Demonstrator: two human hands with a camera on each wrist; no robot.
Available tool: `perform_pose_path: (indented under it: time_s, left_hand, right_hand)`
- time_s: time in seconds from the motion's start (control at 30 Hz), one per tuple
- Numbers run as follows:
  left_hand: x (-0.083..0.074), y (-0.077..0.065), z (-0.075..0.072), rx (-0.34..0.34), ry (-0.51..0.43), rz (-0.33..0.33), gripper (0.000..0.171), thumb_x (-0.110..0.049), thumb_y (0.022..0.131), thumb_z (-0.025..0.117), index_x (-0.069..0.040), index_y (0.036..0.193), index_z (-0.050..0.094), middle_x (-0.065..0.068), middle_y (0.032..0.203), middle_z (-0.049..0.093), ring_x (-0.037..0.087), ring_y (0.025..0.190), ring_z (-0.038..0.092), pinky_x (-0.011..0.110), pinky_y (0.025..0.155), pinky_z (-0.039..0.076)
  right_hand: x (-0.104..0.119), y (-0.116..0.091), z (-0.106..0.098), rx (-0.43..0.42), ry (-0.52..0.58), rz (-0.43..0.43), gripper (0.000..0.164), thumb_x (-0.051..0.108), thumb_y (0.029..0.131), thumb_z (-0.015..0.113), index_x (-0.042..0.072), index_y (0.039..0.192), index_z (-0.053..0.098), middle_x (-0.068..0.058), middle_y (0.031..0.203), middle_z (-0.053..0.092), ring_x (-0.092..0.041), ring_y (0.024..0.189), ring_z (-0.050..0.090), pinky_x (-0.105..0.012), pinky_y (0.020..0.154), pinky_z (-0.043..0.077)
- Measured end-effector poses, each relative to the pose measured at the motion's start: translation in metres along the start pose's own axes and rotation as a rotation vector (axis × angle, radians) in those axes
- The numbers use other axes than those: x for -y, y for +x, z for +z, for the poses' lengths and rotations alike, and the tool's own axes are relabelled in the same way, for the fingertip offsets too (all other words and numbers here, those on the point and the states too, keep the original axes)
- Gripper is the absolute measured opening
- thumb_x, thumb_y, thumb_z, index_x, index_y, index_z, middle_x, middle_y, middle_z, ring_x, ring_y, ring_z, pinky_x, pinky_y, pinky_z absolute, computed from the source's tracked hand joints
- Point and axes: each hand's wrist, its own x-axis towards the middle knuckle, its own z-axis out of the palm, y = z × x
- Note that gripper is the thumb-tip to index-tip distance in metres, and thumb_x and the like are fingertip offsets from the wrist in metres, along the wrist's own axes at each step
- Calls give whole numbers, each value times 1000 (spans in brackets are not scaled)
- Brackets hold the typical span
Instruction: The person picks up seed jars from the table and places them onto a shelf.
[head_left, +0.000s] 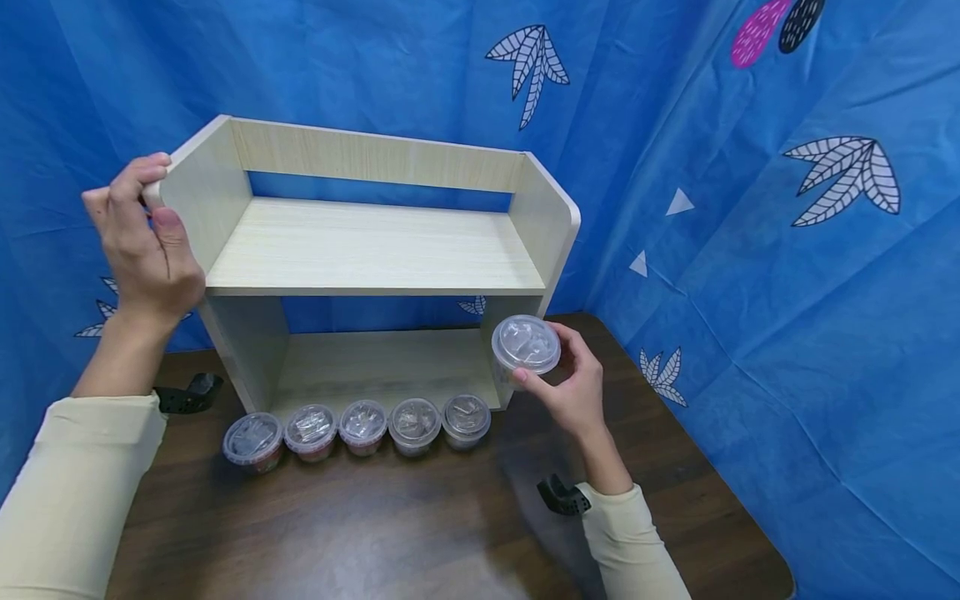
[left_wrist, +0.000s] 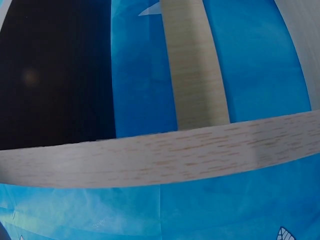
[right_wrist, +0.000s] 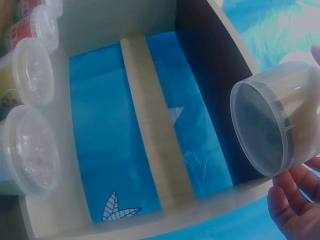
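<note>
My right hand [head_left: 576,379] grips a clear plastic cup with a lid [head_left: 527,343] by its side, in front of the shelf's lower right corner. The same cup [right_wrist: 265,125] fills the right of the right wrist view, with fingertips [right_wrist: 287,200] against it. At the upper left, my left hand [head_left: 146,233] holds the front edge of the left side panel of a pale wooden two-tier shelf [head_left: 375,250], the thumb on its inner face. The left wrist view shows the shelf's board edge [left_wrist: 165,155], not the hand.
Several lidded plastic cups [head_left: 363,423] stand in a row on the dark wooden table [head_left: 360,525], along the shelf's front. A blue patterned curtain [head_left: 750,292] hangs behind and to the right. The table's right edge runs beside the right forearm.
</note>
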Motion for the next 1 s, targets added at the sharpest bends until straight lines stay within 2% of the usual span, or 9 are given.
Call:
perform_pose_path:
  time_s: [0.23,0.43,0.57,0.73,0.9,1.0]
  left_hand:
    - [0,2,2,3,-2,1,31,-24,97,37,-8,118,53,6,132,59,27,116,46,35,96,25]
    - [-1,3,3,2,-2,6,31,-24,97,37,-7,117,53,7,131,59,29,116,49,35,98,24]
    - [-1,2,3,-2,-6,4,32,-26,97,37,-6,117,53,7,131,59,28,117,47,35,97,25]
    - [-1,1,3,-8,-6,-3,32,-27,97,37,-7,117,53,6,132,58,25,117,45,36,96,28]
    - [0,0,2,-20,-6,-10,32,-27,96,38,-7,116,53,7,131,58,25,117,46,36,97,28]
    - [0,0,2,-26,-6,-13,32,-26,96,38,-7,116,54,7,131,58,25,116,46,36,96,29]
  right_hand:
    - [3,7,0,-14,10,-20,65,22,74,82,1,130,57,-12,117,65,-20,95,61,-23,77,51]
    - [7,13,2,-44,7,-9,64,11,72,80,-4,130,56,-18,117,65,-16,94,60,-22,76,51]
    - [28,18,5,-67,2,2,62,3,72,75,-12,128,53,-27,117,62,-21,96,60,-20,79,50]
    - [59,23,7,-78,-5,33,60,2,74,73,-16,126,52,-30,118,61,-28,99,60,-21,82,50]
    - [60,27,5,-86,20,20,59,2,74,72,-17,126,52,-32,117,61,-19,96,59,-20,80,49]
    - [47,31,3,-95,29,5,60,4,74,72,-15,127,52,-31,117,61,-12,95,58,-20,78,50]
